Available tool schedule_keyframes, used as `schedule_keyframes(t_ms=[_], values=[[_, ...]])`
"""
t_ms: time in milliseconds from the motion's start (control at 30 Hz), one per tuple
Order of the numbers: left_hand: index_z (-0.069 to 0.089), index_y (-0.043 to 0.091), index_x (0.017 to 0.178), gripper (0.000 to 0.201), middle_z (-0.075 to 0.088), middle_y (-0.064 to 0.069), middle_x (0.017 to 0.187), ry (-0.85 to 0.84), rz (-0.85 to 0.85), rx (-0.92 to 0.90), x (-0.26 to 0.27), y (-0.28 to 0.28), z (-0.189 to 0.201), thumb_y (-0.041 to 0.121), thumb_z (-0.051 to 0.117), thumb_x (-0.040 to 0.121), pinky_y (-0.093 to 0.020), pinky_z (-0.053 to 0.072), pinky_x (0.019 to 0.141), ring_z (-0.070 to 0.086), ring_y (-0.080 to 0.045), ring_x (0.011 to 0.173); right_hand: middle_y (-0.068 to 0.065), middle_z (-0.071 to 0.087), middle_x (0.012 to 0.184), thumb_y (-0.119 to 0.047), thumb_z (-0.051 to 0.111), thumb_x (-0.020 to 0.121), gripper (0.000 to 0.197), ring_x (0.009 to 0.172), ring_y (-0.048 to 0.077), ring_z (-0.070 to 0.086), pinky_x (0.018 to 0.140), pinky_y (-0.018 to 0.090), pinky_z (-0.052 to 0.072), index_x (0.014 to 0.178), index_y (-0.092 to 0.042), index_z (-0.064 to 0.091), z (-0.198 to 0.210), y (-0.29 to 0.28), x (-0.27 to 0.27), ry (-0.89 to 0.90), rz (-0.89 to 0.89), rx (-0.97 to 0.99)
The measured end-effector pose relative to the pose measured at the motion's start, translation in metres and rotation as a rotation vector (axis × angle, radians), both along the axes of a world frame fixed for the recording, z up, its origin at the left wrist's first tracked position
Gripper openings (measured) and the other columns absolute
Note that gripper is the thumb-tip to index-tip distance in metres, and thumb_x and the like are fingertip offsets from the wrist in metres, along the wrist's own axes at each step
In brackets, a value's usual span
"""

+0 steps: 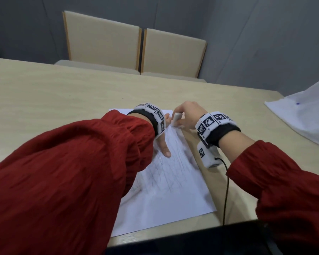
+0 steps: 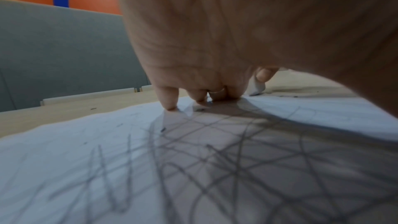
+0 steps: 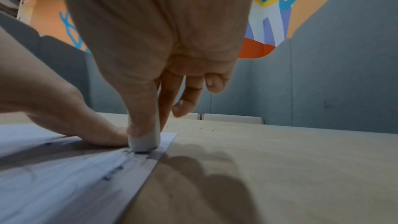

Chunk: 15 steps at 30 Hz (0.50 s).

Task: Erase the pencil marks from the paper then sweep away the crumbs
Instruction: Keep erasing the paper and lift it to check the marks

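**Paper pinned flat, one eraser working its far right corner**

Paper, a single white sheet, lies on the pale wood table at the near edge, running from about 6 o'clock up toward 12. Grey pencil marks criss-cross its middle in loose, overlapping strokes; the left wrist view shows them dense and tangled under the palm.

One black cable trails down past the sheet's right edge at 4 o'clock.

Two red sleeves come in from the near side. The left hand lies on the sheet near its centre, fingers straight and slightly spread, tips pressing down on the paper; a ring sits on one finger. Each wrist carries one band of black-and-white marker tiles.

A little farther, at roughly 1 o'clock on the sheet, the right hand pinches the one white eraser between thumb and forefinger, the other fingers loosely curled above it. The eraser stands nearly upright with its lower end touching the paper just inside the far right corner. Dark crumbs lie in a short line on the sheet just in front of it, at least four that I can count, and a few specks dot the bare table beyond.

Off at 3 o'clock a white cloth or sheet lies on the table's right end, well apart.

Farthest, at 12 o'clock, two beige chairs stand side by side against the table, with a grey wall behind.
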<state>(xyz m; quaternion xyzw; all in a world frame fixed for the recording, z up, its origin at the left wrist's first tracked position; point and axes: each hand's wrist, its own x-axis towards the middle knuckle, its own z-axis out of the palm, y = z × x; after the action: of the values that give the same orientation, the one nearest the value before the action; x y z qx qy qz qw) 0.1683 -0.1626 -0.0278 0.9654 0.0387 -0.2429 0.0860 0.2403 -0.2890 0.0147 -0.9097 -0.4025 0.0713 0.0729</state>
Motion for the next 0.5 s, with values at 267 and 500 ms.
schedule_keyframes(t_ms=[267, 500], values=[[-0.015, 0.015, 0.153, 0.131, -0.019, -0.004, 0.160, -0.041, 0.078, 0.114, -0.009, 0.012, -0.003, 0.071, 0.068, 0.069, -0.050, 0.000, 0.118, -0.009, -0.024, 0.148, -0.001, 0.071, 0.077, -0.005, 0.071, 0.073, 0.015, 0.079, 0.022, 0.066, 0.073, 0.041, 0.058, 0.074, -0.020, 0.073, -0.011, 0.018, -0.002, 0.015, 0.017, 0.080], [-0.009, 0.013, 0.154, 0.154, -0.007, -0.006, 0.162, 0.013, 0.029, 0.191, -0.011, 0.008, 0.002, 0.088, 0.063, 0.040, -0.049, 0.013, 0.119, 0.003, -0.029, 0.148, -0.013, 0.067, 0.078, -0.029, 0.073, 0.079, 0.009, 0.072, 0.009, 0.054, 0.073, 0.026, 0.036, 0.088, -0.032, 0.072, -0.002, -0.025, -0.020, -0.078, 0.136, -0.073]])
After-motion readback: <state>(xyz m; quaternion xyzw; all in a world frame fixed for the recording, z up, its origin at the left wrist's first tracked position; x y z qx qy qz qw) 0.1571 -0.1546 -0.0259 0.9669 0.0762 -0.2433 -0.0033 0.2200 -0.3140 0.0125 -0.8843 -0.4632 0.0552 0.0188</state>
